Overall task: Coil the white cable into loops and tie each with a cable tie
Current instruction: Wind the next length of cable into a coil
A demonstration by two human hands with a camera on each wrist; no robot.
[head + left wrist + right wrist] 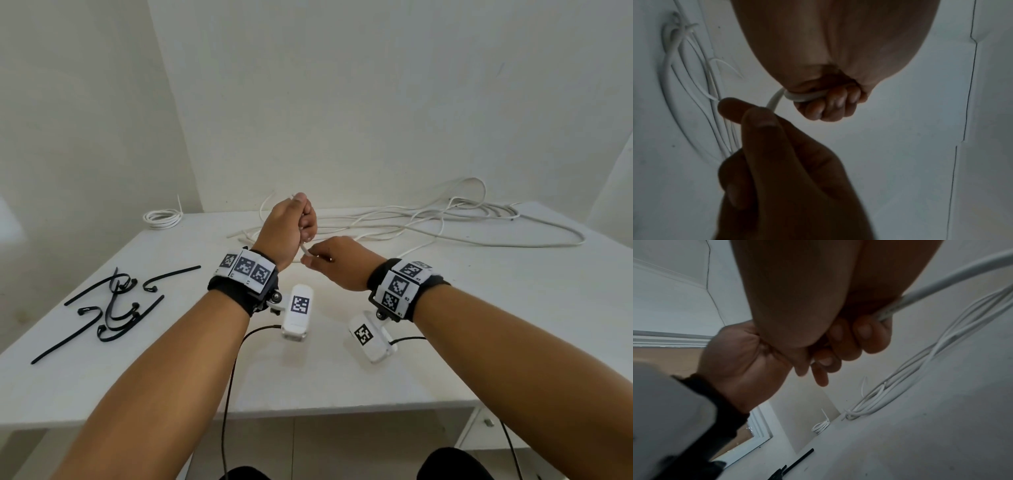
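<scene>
both hands raised over table [445,325] centre. left hand [287,229] clenched round white cable [428,219]; right hand [337,262] pinches the same cable just at its 5 o'clock. loose cable sprawls toward 1 o'clock, finished coil [161,217] at 10 (already tied), black cable ties [113,308] at 9.

The white cable [387,224] looks smooth, slightly glossy plastic, the black cable ties [113,308] matt plastic, the table [513,308] smooth and matt white.

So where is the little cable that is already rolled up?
In the head view, the small cable coil lies at the table's far left corner by the wall, beyond the black cable ties.
</scene>
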